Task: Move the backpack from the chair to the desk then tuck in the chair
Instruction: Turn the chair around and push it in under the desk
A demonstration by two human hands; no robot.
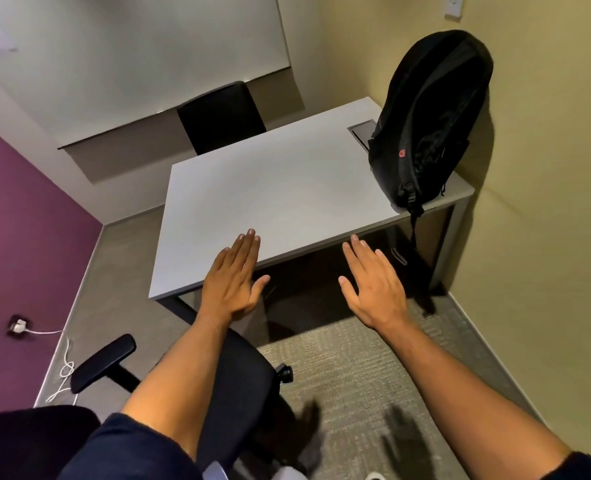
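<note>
A black backpack [429,119] stands upright on the far right corner of the white desk [273,199], leaning against the yellow wall, one strap hanging over the desk edge. The black office chair [238,379] sits below my arms at the lower left, pulled out from the desk, its armrest [103,362] pointing left. My left hand [233,282] hovers flat over the desk's near edge, fingers together, holding nothing. My right hand [373,285] hovers open in front of the desk's edge, fingers spread, empty.
A second black chair [221,117] is tucked at the desk's far side under a whiteboard [131,57]. A white cable [63,368] and plug lie along the purple wall at left. Grey carpet [349,368] lies in front of the desk.
</note>
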